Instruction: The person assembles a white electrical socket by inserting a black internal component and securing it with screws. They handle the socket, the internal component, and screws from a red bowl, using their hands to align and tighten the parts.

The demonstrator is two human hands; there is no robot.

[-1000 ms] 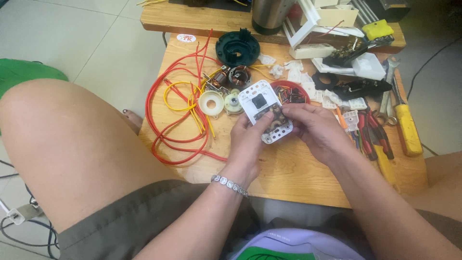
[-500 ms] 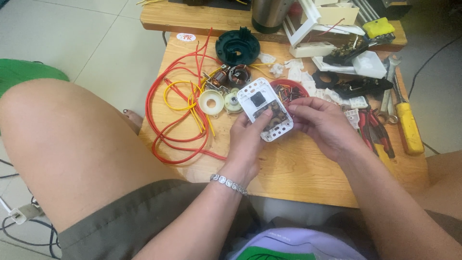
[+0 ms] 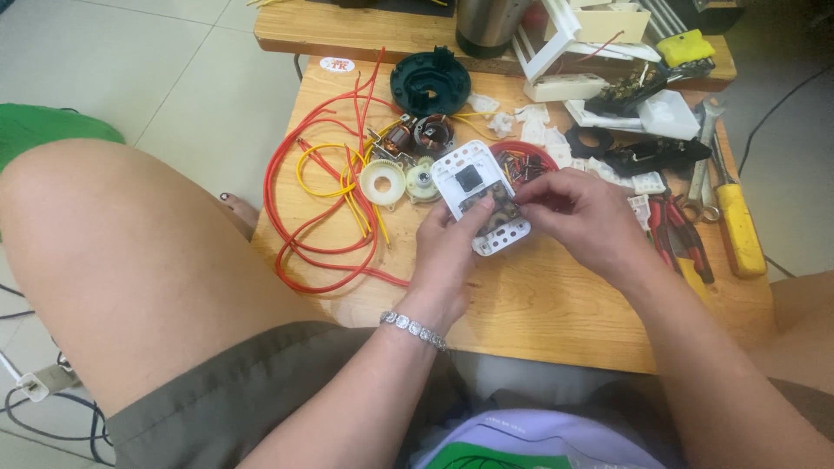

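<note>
My left hand [image 3: 447,252] holds a white plastic switch housing [image 3: 476,187] from below, tilted up over a low wooden table [image 3: 539,304]. The housing has a dark square opening and metal contacts inside its lower part. My right hand [image 3: 582,217] pinches at those inner parts from the right side with thumb and forefinger. A beaded bracelet [image 3: 413,329] sits on my left wrist.
Red and yellow wires [image 3: 330,208] loop at the table's left. White gears [image 3: 383,181], a small motor [image 3: 426,135], a dark green round cap [image 3: 430,82] and a red dish [image 3: 521,161] lie behind. Red-handled pliers [image 3: 682,239] and a yellow-handled screwdriver [image 3: 738,221] lie right. My bare knee [image 3: 104,252] is left.
My hands and the housing shifted slightly; my right fingers moved in closer on the housing's inner parts. Nothing was let go.
</note>
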